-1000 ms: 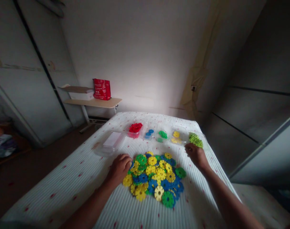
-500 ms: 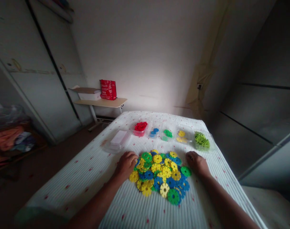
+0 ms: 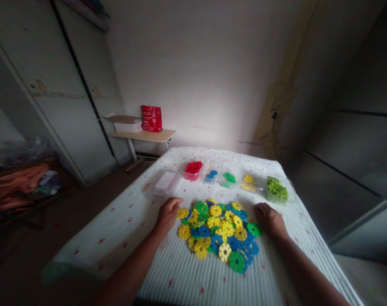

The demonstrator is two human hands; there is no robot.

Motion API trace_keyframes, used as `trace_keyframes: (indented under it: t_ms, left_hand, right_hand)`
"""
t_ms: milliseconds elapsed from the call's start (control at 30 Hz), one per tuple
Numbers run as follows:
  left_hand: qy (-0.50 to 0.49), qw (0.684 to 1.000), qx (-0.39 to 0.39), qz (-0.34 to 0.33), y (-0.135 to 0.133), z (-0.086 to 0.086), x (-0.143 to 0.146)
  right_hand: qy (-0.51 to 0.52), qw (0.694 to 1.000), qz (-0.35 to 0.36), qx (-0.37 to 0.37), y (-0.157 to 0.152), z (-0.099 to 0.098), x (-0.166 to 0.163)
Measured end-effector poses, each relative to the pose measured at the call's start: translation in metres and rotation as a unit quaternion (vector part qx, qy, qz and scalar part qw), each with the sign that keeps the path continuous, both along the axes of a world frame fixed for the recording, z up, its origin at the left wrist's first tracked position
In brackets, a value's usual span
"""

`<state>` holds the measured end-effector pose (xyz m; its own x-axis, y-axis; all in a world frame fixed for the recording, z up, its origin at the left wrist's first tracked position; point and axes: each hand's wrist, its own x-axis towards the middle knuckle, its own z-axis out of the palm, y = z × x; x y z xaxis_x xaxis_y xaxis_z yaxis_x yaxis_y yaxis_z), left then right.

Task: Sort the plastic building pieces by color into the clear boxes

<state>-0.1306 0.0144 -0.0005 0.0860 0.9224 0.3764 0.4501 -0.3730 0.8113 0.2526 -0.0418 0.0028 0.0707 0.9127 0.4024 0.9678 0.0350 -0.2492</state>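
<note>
A loose pile of flower-shaped plastic discs (image 3: 227, 229), yellow, green and blue, lies on the striped white sheet between my hands. At the pile's left edge is my left hand (image 3: 168, 213), palm down, a finger stretched out towards the right. A yellow disc (image 3: 182, 213) lies right against its side; I cannot tell whether they touch. My right hand (image 3: 271, 219) rests on the sheet just beyond the pile's right edge, fingers curled under and out of sight. Nearest to it is a green disc (image 3: 253, 229). Whatever that hand may hold is hidden.
Behind the pile stand clear containers with red pieces (image 3: 193, 167), blue discs (image 3: 211, 175), green discs (image 3: 229, 177), yellow discs (image 3: 248, 179) and lime-green pieces (image 3: 276, 188). A clear box with a white block (image 3: 165, 182) sits left. A small table (image 3: 148, 136) carries a red bag (image 3: 151, 119).
The view has shifted, so everything sits slightly further right. My left hand has drawn a little left from the pile, and a yellow disc shows beside it. My right hand stays put.
</note>
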Motion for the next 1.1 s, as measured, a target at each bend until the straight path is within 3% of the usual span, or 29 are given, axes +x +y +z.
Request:
trace_keyframes:
  t_ms: [167, 367, 767, 967, 1100]
  left_hand:
    - [-0.020, 0.999, -0.039, -0.023, -0.005, 0.009, -0.005]
    - [0.098, 0.989, 0.012, -0.114, -0.007, 0.010, -0.001]
    - [0.209, 0.975, 0.066, -0.026, -0.007, 0.011, 0.006]
    - [0.239, 0.970, 0.026, -0.043, 0.004, 0.027, 0.025]
    - [0.275, 0.958, -0.040, -0.066, 0.011, 0.036, 0.042]
  right_hand:
    - [0.001, 1.000, 0.002, 0.004, 0.000, 0.000, 0.001]
    - [0.014, 1.000, 0.011, 0.007, 0.000, 0.001, 0.001]
    - [0.006, 1.000, 0.004, -0.001, -0.001, 0.004, -0.001]
    - [0.006, 1.000, 0.004, -0.005, -0.001, 0.004, -0.001]
    - [0.013, 1.000, 0.010, 0.001, -0.001, 0.001, 0.000]
